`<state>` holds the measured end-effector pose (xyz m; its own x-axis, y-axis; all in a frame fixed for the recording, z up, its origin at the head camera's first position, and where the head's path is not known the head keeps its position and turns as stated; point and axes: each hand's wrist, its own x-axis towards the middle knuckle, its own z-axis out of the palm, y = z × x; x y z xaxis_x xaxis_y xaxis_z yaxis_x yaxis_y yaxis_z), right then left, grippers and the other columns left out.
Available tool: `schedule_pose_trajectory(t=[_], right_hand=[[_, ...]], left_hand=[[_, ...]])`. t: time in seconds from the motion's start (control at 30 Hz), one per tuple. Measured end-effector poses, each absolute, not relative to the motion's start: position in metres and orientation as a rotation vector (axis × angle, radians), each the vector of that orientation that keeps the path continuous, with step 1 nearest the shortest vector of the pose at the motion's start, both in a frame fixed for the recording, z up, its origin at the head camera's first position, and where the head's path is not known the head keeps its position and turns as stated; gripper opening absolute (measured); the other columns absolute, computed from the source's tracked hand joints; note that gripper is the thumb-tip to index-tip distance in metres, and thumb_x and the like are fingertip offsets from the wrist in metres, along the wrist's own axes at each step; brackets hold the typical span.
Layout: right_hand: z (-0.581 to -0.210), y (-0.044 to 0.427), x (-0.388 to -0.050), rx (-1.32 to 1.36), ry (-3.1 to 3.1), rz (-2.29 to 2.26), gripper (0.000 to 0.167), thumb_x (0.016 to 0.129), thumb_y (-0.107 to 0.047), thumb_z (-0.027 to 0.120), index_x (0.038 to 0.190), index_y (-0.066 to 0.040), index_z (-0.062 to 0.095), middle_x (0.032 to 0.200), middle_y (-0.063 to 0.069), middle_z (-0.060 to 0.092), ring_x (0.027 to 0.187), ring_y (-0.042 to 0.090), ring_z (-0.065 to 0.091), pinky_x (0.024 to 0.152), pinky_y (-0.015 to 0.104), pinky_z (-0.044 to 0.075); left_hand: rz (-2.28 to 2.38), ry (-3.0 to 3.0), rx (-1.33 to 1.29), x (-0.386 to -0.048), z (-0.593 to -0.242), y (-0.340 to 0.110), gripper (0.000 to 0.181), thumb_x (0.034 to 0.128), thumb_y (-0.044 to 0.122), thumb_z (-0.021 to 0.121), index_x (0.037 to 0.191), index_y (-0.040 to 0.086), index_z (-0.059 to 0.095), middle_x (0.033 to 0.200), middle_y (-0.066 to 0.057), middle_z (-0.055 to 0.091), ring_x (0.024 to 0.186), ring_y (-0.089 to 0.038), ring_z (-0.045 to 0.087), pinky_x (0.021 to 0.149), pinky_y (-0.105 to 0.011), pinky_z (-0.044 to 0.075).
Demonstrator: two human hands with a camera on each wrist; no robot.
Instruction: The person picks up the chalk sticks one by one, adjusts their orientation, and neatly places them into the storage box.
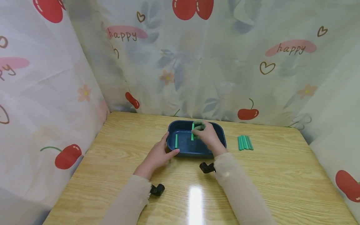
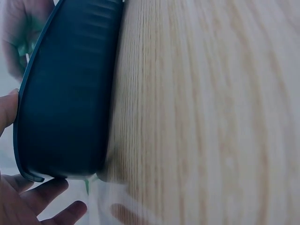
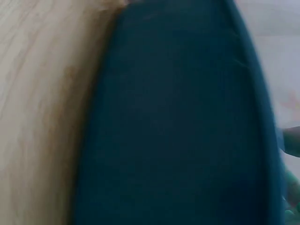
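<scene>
A dark blue tray (image 1: pixel 202 154) stands on the table in the head view. The left hand (image 1: pixel 158 153) grips its left end, thumb at the near rim and fingers along the left side; the left wrist view shows this hand (image 2: pixel 28 201) around the tray's corner (image 2: pixel 70 93). One green stick (image 1: pixel 176 141) is inside the tray at the left. Over the tray's middle, the right hand (image 1: pixel 206 134) pinches another green stick (image 1: pixel 192 136) between thumb and fingers. In the right wrist view the tray's outer wall (image 3: pixel 173 112) hides most of that hand.
Several green sticks (image 1: pixel 245 142) lie side by side on the wooden table (image 1: pixel 275 175), right of the tray. A patterned curtain (image 1: pixel 197 68) hangs behind the table and along both sides.
</scene>
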<state>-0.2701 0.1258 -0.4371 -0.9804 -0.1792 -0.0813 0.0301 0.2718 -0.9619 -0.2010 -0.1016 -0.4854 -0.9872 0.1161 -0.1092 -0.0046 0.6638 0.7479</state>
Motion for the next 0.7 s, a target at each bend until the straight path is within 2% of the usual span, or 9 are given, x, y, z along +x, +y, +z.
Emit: schedule_pose_trajectory(t=[0.17,0.37,0.7], right_hand=[[-0.448,0.114,-0.274,-0.122,2.386,-1.766,0.041,0.093,-0.006,0.069,0.133,-0.004,0.060,0.111,0.018,0.064,0.092,0.024,0.065,0.072,0.033,0.058],[-0.460,0.103,-0.280,-0.095,2.391,-1.749,0.041,0.090,-0.002,0.070,0.130,-0.001,0.060,0.106,0.018,0.065,0.086,0.023,0.065,0.069,0.033,0.059],[-0.472,0.093,-0.282,-0.007,2.424,-1.606,0.038,0.088,-0.001,0.070,0.126,-0.001,0.062,0.112,0.017,0.064,0.077,0.019,0.064,0.068,0.032,0.057]], left_hand=[[1.225,2.742,0.111,-0.201,-0.485,-0.102,0.102,0.0870,0.064,0.066,0.163,0.022,0.013,0.161,-0.012,0.032,0.146,-0.032,0.033,0.114,-0.054,0.033],[1.222,2.755,0.119,-0.202,-0.484,-0.102,0.101,0.0880,0.062,0.066,0.163,0.021,0.012,0.160,-0.014,0.034,0.145,-0.034,0.035,0.113,-0.055,0.033],[1.244,2.736,0.121,-0.201,-0.484,-0.102,0.097,0.0905,0.055,0.068,0.163,0.021,0.013,0.160,-0.014,0.032,0.145,-0.033,0.034,0.114,-0.054,0.032]])
